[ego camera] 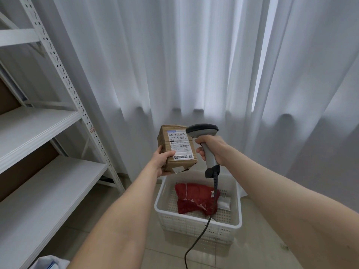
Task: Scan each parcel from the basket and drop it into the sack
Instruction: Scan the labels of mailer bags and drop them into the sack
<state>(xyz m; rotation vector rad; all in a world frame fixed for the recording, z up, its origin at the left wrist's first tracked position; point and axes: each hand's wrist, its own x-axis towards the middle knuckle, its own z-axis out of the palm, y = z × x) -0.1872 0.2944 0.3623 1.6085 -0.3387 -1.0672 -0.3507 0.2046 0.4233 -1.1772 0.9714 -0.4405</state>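
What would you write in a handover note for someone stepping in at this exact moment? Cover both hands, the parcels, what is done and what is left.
Left hand: holds the cardboard box upright above the basket, label towards the viewer.
Right hand: grips the barcode scanner by its handle, head beside the label's top edge.
White basket: on the floor, holding a red bagged parcel and a small white packet.
Done: box lifted out.
Left: scan it if that is not done (cannot tell), drop it in the sack, which is not clearly in view, then handle the other two.
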